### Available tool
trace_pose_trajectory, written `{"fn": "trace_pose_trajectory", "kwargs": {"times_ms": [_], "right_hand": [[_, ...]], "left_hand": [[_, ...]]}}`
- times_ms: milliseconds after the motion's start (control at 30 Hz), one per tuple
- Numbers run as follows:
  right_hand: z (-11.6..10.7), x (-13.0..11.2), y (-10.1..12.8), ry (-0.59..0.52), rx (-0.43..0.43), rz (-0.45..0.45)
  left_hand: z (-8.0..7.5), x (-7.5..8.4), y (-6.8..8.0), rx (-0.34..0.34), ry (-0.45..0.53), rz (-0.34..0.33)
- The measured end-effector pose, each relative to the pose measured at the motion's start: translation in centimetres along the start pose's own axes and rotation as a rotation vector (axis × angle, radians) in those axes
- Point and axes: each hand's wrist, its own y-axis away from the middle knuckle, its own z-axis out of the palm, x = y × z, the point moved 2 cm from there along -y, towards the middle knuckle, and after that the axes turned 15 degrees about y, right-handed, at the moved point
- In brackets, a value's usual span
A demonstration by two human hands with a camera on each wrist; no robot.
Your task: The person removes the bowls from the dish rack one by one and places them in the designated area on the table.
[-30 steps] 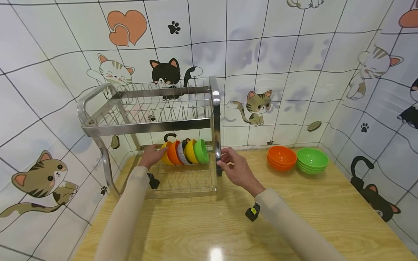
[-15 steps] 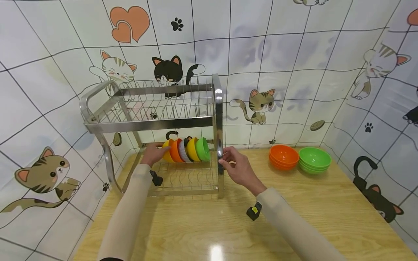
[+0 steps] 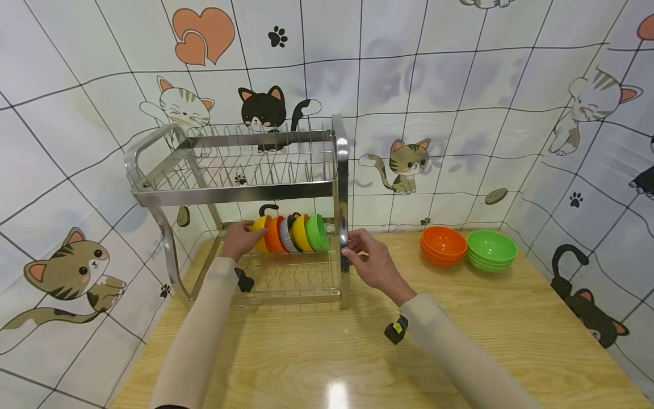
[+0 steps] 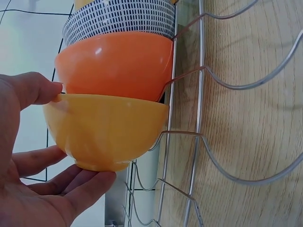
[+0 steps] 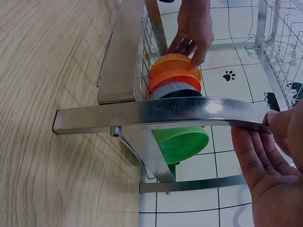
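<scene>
While both hands are on it, rundown from biggest to smallest:

rack: two-tier steel dish rack point(image 3: 240, 193) on the wooden table point(image 3: 460, 341), sitting between the hands. Looks rigid and springless, probably the heaviest thing around, and polished enough to be slick. The flat front upright by the right hand seems like the solid place to steady it.

right hand: right hand point(image 3: 370, 264) is on that front upright, thumb on one face and fingers lying nearly straight along the other, more bracing than gripping.

left hand: left hand point(image 3: 239, 238) is reached into the lower tier at the far-left end of the bowl row. Its thumb point(image 4: 33, 90) sits on the rim and the fingers cup under the base of the end bowl, loosely curled round it.

yellow bowl: yellow bowl point(image 4: 106, 130) stands on edge in the wire slots, touching the orange bowl point(image 4: 116, 64) next to it. I'd guess thin, light plastic, stiff, glossy and a bit slippery, not really fragile. Rim plus base, like the left hand has it, looks like the best hold.

other bowls: a patterned bowl point(image 4: 118, 19), another yellow one and a green bowl point(image 3: 317, 233) run on toward the right hand.

loose stacks: orange stack point(image 3: 443, 245) and green stack point(image 3: 491, 250) sit well off to the right of the right hand.
</scene>
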Motion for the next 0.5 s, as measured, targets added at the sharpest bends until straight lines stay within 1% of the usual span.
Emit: {"fn": "trace_pose_trajectory", "kwargs": {"times_ms": [133,200,300,500], "right_hand": [[0.05,-0.01,-0.04,-0.003,0.001,-0.004],[0.06,-0.02,-0.03,-0.007,0.001,-0.004],[0.06,-0.03,0.0,-0.008,0.001,-0.004],[0.12,0.06,0.05,-0.013,-0.006,0.003]], "left_hand": [[-0.23,0.23,0.31,0.016,0.004,0.025],[-0.33,0.3,0.42,0.019,0.029,0.029],[-0.56,0.42,0.58,0.02,0.041,0.042],[-1.06,0.65,0.81,0.021,0.016,0.047]]}}
